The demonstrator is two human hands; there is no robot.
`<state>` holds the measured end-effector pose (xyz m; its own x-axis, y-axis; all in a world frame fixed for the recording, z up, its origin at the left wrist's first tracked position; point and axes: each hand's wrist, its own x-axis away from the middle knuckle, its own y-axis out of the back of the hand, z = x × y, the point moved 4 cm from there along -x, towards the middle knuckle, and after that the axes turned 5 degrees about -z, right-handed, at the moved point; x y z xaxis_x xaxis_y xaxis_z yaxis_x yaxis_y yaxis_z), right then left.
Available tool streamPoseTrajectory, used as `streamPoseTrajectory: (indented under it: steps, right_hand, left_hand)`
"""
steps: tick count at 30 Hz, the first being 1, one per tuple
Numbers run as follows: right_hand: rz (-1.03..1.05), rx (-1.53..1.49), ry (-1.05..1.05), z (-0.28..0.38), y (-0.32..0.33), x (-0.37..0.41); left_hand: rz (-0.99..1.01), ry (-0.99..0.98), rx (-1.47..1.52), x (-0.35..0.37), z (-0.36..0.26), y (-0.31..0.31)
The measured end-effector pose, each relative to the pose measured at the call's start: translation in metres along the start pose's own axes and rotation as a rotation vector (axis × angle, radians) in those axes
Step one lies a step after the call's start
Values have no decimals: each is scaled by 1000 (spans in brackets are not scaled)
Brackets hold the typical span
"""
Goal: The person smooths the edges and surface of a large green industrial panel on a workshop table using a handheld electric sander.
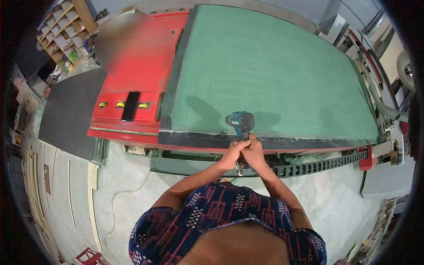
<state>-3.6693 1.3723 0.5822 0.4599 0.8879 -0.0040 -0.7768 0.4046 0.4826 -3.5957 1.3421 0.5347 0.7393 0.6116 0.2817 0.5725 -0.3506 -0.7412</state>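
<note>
A teal and black cordless drill (240,120) is held over the near edge of the green-topped table (282,79), its nose pointing left. My right hand (255,152) is closed around the drill's handle. Pressed against it, my left hand (233,155) is closed at the lower part of the same tool; its fingertips are partly hidden. A shiny metal piece (239,169) hangs below my hands, and I cannot make out what it belongs to.
A red machine section (137,79) with a black phone-like slab (130,106) adjoins the table's left side. Beyond it lies a dark panel (70,110). A black cable chain (322,164) runs along the near right side. Shelves (66,26) stand far left.
</note>
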Motion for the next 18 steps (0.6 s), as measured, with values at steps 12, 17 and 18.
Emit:
streamPoseTrajectory:
  steps: [12,17,18]
  right_hand:
    - [-72,-5,-26,-67,61,3]
    - [-47,6,-29,-65,64,1]
    - [-57,2,-12,-68,63,1]
  left_hand:
    - [30,92,-51,-39,65,-39]
    - [-14,106,49,-38,66,-43]
    - [-28,116,46,-40,69,-41]
